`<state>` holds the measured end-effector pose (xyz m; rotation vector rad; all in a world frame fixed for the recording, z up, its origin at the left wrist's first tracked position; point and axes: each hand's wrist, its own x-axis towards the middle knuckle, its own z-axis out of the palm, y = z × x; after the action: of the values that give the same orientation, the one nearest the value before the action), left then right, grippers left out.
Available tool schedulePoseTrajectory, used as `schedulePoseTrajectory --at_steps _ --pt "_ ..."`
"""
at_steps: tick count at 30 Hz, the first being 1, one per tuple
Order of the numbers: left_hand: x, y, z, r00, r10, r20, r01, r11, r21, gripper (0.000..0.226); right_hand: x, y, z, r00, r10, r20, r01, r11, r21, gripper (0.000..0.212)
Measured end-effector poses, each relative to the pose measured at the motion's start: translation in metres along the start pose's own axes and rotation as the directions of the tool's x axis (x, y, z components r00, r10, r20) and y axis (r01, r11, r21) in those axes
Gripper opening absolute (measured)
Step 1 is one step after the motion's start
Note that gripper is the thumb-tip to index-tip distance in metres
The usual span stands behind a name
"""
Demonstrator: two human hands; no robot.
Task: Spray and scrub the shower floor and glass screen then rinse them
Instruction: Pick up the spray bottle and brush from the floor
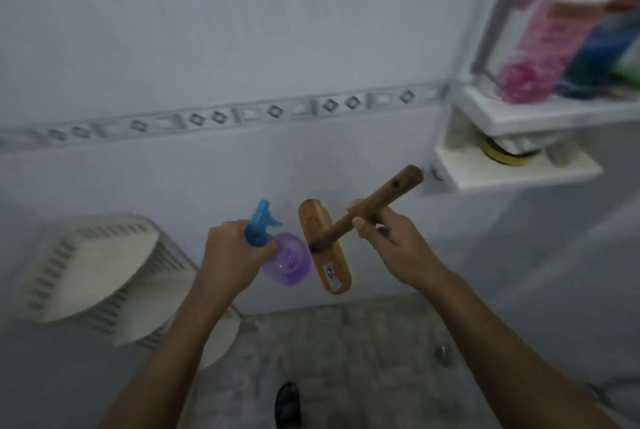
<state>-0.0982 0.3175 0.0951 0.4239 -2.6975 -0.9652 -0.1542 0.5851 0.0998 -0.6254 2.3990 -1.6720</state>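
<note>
A pale tiled wall (242, 30) fills the view above the grey shower floor (346, 352), with a white corner shelf (519, 172) of bottles at right and a slatted white rack (93, 266) at left. The left hand (235, 255) has its fingers wrapped round a purple spray bottle (289, 260), while the right hand (394, 248) grips the wooden scrub brush (325, 248) by its handle, the two tools just beside each other before the wall.

Left hand (232, 252) and right hand (394, 248) raised; each grip closed.

One spray bottle (287, 255) in my left grip (232, 252); one wooden brush (325, 248) in my right grip (391, 248); two shelves (519, 172) beyond it.
</note>
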Motion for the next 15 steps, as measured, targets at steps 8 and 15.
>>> schedulePoseTrajectory --at_steps 8,15 --pt "0.013 -0.125 -0.146 0.904 -0.3 -0.305 0.294 0.954 -0.068 0.023 0.132 -0.092 0.174 0.91 -0.195 0.366 0.194 0.98 0.039 0.018" --pt "0.022 -0.237 -0.21 0.831 -0.425 -0.36 0.441 0.896 -0.04 0.026 0.208 -0.12 0.333 0.796 -0.15 0.586 0.122 0.989 0.088 0.019"
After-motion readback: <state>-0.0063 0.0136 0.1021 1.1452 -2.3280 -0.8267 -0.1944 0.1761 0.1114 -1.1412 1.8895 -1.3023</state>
